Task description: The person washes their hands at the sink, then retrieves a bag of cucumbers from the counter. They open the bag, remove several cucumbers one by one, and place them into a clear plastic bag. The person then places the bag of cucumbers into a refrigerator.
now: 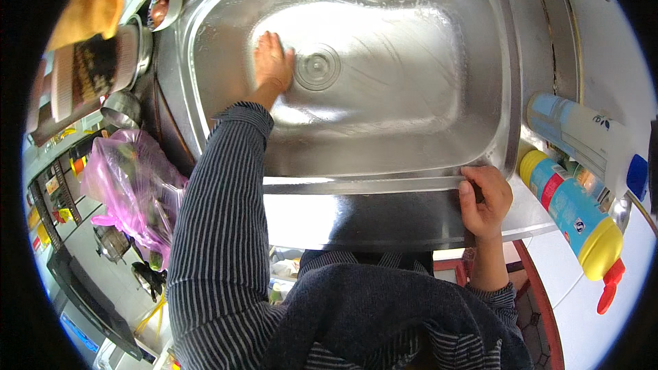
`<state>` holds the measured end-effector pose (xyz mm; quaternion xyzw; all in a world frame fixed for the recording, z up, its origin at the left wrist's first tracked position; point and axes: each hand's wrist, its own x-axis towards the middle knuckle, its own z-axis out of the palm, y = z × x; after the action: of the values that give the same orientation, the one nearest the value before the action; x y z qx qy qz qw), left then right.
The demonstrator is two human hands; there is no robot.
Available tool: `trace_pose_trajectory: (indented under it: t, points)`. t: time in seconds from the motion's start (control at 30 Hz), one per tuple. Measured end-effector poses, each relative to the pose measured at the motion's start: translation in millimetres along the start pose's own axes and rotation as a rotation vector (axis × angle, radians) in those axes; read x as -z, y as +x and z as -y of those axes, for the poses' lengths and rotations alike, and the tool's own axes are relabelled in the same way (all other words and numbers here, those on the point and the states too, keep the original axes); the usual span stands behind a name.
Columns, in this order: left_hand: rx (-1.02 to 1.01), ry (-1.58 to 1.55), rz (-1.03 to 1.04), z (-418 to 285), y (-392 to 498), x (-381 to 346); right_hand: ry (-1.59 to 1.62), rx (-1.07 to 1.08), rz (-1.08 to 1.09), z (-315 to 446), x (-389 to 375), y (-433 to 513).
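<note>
A wet stainless steel sink basin (380,149) lies in front of me, with a round drain (317,66) in its floor. My left hand (273,63) reaches into it, palm down just left of the drain, fingers stretched out, nothing visible in it. Whatever is under that palm is hidden. At the near right corner, my right hand (486,200) rests on the sink's rim (360,183). Its thumb and forefinger are a little apart, the other fingers curled, and no loose object shows between them.
Right of the sink are a blue bottle with yellow ends (578,216) and a white spray bottle (576,133). To the left sit a pink plastic bag (133,180) of produce, a metal cup (122,109) and a sprouting onion (159,10) in a container. An orange cloth (95,5) hangs above.
</note>
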<state>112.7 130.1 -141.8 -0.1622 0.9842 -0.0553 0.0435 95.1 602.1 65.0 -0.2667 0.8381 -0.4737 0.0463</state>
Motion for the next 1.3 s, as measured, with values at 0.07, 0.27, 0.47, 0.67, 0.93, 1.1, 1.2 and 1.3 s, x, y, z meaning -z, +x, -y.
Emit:
trace_pose_trajectory:
  t: [0.07, 0.27, 0.47, 0.67, 0.93, 1.1, 1.2, 1.3]
  points:
    - [0.029, 0.019, -0.001, 5.3, 9.0, 8.3, -0.004, 0.0, -0.003, -1.2, 0.1, -3.4]
    - [-0.772, -0.096, 0.538, -3.4, -83.2, 42.3, 0.063, 0.015, -0.009, -3.3, 0.5, -0.6]
    - [-1.108, -0.41, 0.426, -166.0, -56.1, 41.0, 0.061, 0.012, 0.002, -1.6, 1.9, 4.0]
    - [-0.72, -1.021, 0.371, -312.6, -61.8, 57.9, 0.016, -0.002, 0.015, -2.6, -0.6, 2.3]
    - [-0.934, -0.099, 1.067, -30.6, -90.0, 65.8, 0.011, 0.022, 0.01, -3.5, -2.9, 3.4]
    - [-0.44, -0.078, 0.66, -5.5, -96.5, 64.2, 0.006, 0.021, -0.02, -2.6, -2.8, 4.6]
    - [-0.518, -0.174, 0.548, -63.2, -89.6, 41.0, 0.017, 0.024, -0.03, -0.6, -4.1, 2.8]
    - [-1.087, -0.308, 0.467, -152.1, -57.1, 49.6, 0.002, 0.005, -0.005, -1.3, -3.6, 8.3]
